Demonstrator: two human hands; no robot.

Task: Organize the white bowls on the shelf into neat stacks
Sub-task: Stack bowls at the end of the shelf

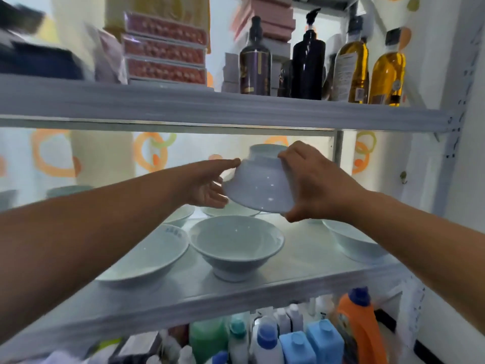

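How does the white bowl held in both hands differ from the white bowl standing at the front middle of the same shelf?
The held white glossy bowl is upside down and tilted, foot ring up; the front-middle white glossy bowl stands upright, opening up. The held bowl is in the air, gripped by the left hand and right hand; the front-middle bowl rests on the grey shelf, untouched. Both are white, glossy and flared.

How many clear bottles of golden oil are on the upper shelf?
2. One clear bottle of golden oil stands right of the black pump bottle; the second oil bottle stands at the upper grey shelf's right end. Others may hide behind.
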